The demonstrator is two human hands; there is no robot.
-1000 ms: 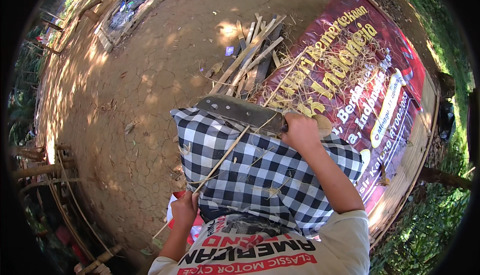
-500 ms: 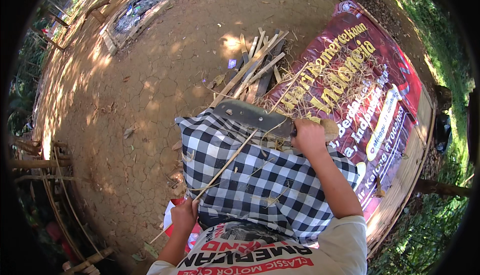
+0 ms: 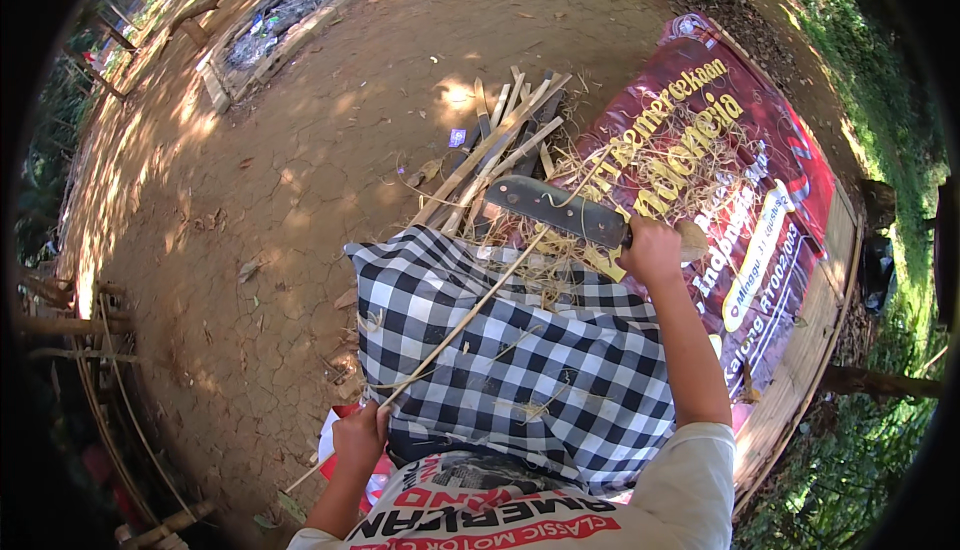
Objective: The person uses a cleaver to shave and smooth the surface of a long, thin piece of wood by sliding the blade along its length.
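My left hand [image 3: 360,437] is closed round the lower part of a long thin bamboo stick [image 3: 460,324]. The stick slants up and to the right over a black-and-white checked cloth [image 3: 600,370] spread across my lap. A broad dark-bladed cleaver [image 3: 525,204] is gripped by its handle in my right hand [image 3: 652,252]. Its blade points left and crosses the upper part of the stick; whether the edge touches it I cannot tell. Curly pale shavings [image 3: 690,155] lie beyond my right hand, with some scraps on the cloth.
A pile of wooden strips [image 3: 500,145] lies just past the cloth. At right a dark red printed banner [image 3: 800,165] covers part of a bamboo platform [image 3: 790,390]. Cracked bare earth [image 3: 270,200] spreads left, with a framed ash pit [image 3: 285,20] at far left.
The cleaver and my right hand have moved right and slightly up, along the stick toward its far end. My left hand keeps its hold, slightly lower in view.
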